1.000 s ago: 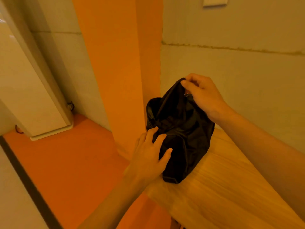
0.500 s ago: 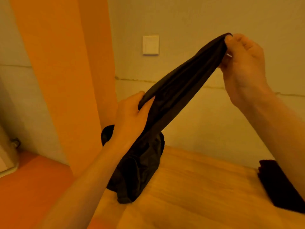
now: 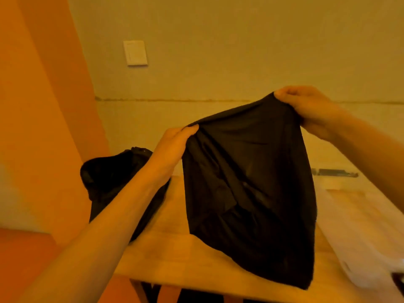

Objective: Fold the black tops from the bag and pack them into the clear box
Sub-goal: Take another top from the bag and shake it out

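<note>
A black top [image 3: 251,193] hangs spread out in the air above the wooden table [image 3: 175,248]. My left hand [image 3: 175,143] grips its upper left edge. My right hand [image 3: 310,108] grips the upper right edge, held higher. The top's lower hem reaches down to the table near the front edge. The black bag [image 3: 105,178] stands at the table's left end, partly hidden behind my left forearm. The clear box [image 3: 358,232] lies at the right of the table, blurred and partly covered by the top.
An orange pillar [image 3: 43,127] rises at the left, close to the bag. A pale wall with a white switch plate [image 3: 135,53] runs behind the table. The table's front edge is close below the cloth.
The top has come fully out of the bag and been spread wide between my hands. Both hands moved right, away from the bag, and the camera turned right.
</note>
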{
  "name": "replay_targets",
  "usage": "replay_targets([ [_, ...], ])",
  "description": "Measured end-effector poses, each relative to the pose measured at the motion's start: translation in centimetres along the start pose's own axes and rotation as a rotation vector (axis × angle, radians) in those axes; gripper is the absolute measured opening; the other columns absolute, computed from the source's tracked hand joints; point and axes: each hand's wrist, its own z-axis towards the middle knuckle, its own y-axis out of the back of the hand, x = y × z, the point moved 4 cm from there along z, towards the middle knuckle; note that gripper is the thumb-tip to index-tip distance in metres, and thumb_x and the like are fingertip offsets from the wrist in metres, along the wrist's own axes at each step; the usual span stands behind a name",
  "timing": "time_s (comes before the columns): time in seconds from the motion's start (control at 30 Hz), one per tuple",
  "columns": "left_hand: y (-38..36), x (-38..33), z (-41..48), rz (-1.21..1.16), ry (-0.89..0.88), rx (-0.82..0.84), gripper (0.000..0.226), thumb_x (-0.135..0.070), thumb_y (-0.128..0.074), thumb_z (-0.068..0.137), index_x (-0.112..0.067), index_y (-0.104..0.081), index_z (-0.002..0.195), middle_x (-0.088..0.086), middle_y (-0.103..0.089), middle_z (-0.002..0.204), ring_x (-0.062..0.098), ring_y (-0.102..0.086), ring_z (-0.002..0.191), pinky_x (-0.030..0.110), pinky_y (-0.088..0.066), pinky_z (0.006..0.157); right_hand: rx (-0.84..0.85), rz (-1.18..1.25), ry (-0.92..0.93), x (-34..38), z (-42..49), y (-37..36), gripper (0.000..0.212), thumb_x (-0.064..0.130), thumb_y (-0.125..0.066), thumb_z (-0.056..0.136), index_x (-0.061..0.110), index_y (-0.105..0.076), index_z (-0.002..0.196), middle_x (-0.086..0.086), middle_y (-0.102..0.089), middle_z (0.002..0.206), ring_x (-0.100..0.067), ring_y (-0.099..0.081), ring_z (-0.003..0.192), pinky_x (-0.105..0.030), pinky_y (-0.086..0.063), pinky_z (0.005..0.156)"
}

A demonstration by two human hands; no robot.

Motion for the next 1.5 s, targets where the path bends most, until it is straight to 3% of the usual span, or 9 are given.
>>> replay_targets([
  [0.07, -1.0, 1.3, -0.7, -0.303, 0.197, 0.119, 0.026, -0.027, -0.057, 0.1, -0.011, -0.07, 0.117, 0.01, -0.074, 0.113, 0.026, -0.07, 0.108, 0.044, -0.052, 0.103, 0.037, 0.054, -0.05, -2.1, -1.0, -0.2, 0.02, 0.029, -0.058, 0.102, 0.02, -0.07, 0.088, 0.001, -0.072, 0.088, -0.013, -0.068, 0.09, -0.025, -0.056, 0.075],
  [0.17, -2.4, 2.6, -2.0, -0.442, 0.326, 0.333, 0.039, -0.034, -0.057, 0.09, -0.009, -0.066, 0.119, 0.013, -0.072, 0.111, 0.026, -0.07, 0.101, 0.037, -0.055, 0.09, 0.124, 0.132, -0.078, -3.5, -2.2, -0.8, 0.019, 0.026, -0.059, 0.101, 0.02, -0.071, 0.087, 0.002, -0.075, 0.088, -0.011, -0.071, 0.087, -0.021, -0.056, 0.069],
  [0.37, -4.4, 5.3, -4.8, 0.251, 0.434, 0.652, 0.038, -0.025, -0.071, 0.092, -0.026, -0.063, 0.129, -0.009, -0.073, 0.119, 0.009, -0.071, 0.108, 0.025, -0.057, 0.091, 0.22, -0.012, -0.017, -2.2, -2.9, -2.2, 0.014, 0.026, -0.066, 0.097, 0.018, -0.076, 0.091, 0.0, -0.076, 0.092, -0.011, -0.072, 0.088, -0.025, -0.054, 0.075],
  [0.57, -3.9, 5.8, -4.8, -0.546, 0.412, 0.276, 0.042, -0.029, -0.061, 0.093, -0.006, -0.066, 0.127, 0.017, -0.071, 0.124, 0.03, -0.07, 0.111, 0.042, -0.056, 0.093, 0.147, -0.166, -0.049, -6.3, -3.4, -5.6, 0.015, 0.033, -0.06, 0.1, 0.019, -0.065, 0.1, -0.003, -0.068, 0.09, -0.016, -0.063, 0.077, -0.026, -0.049, 0.063],
  [0.77, -3.3, 6.9, -4.7, -0.673, 0.388, 0.078, 0.042, -0.038, -0.056, 0.101, -0.005, -0.069, 0.122, 0.017, -0.072, 0.121, 0.031, -0.071, 0.109, 0.043, -0.052, 0.097, 0.086, -0.101, 0.002, -12.7, -11.7, -10.2, 0.03, 0.05, -0.057, 0.097, 0.03, -0.061, 0.119, 0.014, -0.066, 0.107, 0.003, -0.061, 0.098, -0.015, -0.048, 0.079],
  [0.9, -2.4, 7.7, -4.8, -0.646, 0.352, 0.077, 0.033, -0.029, -0.061, 0.096, -0.007, -0.072, 0.118, 0.013, -0.075, 0.114, 0.027, -0.075, 0.097, 0.041, -0.054, 0.09, 0.13, -0.134, 0.026, -17.4, -16.1, -13.8, 0.018, 0.036, -0.065, 0.096, 0.021, -0.068, 0.087, 0.006, -0.068, 0.085, -0.002, -0.063, 0.087, -0.024, -0.05, 0.079],
  [1.23, 4.5, 12.6, -3.0, 0.326, 0.111, -0.087, 0.022, -0.028, -0.077, 0.089, -0.019, -0.073, 0.108, 0.0, -0.075, 0.103, 0.02, -0.072, 0.097, 0.039, -0.06, 0.086, -0.117, -0.09, 0.055, -14.8, -9.5, -6.4, 0.023, 0.018, -0.054, 0.102, 0.018, -0.063, 0.081, 0.003, -0.057, 0.067, -0.01, -0.051, 0.06, -0.028, -0.037, 0.058],
  [1.4, 3.4, 11.5, -3.3, 1.045, -0.107, -0.313, 0.045, -0.059, -0.072, 0.084, -0.024, -0.055, 0.107, -0.003, -0.058, 0.113, 0.019, -0.061, 0.1, 0.048, -0.055, 0.08, 0.15, -0.015, -0.046, -11.5, -8.0, -6.7, 0.024, 0.03, -0.063, 0.098, 0.019, -0.068, 0.078, 0.0, -0.067, 0.071, -0.012, -0.062, 0.07, -0.031, -0.045, 0.068],
  [1.5, -2.7, 10.2, -5.9, 0.86, -0.237, -0.073, 0.049, -0.068, -0.065, 0.081, -0.024, -0.053, 0.097, -0.006, -0.056, 0.101, 0.011, -0.058, 0.09, 0.034, -0.051, 0.074, 0.296, -0.045, -0.158, -11.1, -7.7, -8.3, 0.03, 0.036, -0.064, 0.097, 0.016, -0.059, 0.076, -0.003, -0.056, 0.072, -0.015, -0.054, 0.07, -0.031, -0.041, 0.067],
])
